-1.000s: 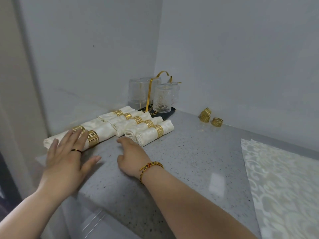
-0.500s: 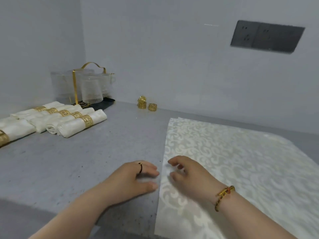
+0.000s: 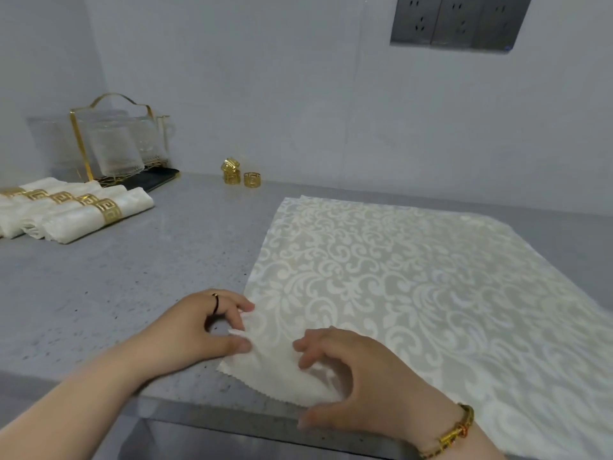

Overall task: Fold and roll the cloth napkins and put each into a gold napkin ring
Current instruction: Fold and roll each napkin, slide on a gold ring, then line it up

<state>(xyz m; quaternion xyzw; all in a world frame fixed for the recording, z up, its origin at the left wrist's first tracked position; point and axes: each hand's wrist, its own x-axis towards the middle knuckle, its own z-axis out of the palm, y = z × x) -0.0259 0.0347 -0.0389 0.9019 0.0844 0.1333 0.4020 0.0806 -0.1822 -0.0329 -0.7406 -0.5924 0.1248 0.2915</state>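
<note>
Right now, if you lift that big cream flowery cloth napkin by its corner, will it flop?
Probably: the cream patterned cloth napkin buckles at its near corner where the left hand and right hand pinch it. It looks thin and light, so it may slide on the smooth grey counter.

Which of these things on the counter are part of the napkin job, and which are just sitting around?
In the job: flat napkin, gripped at its near corner by left hand and right hand; loose gold rings by the wall; rolled napkins already ringed.
Just lying about: glass cups in a gold rack; wall sockets.
</note>
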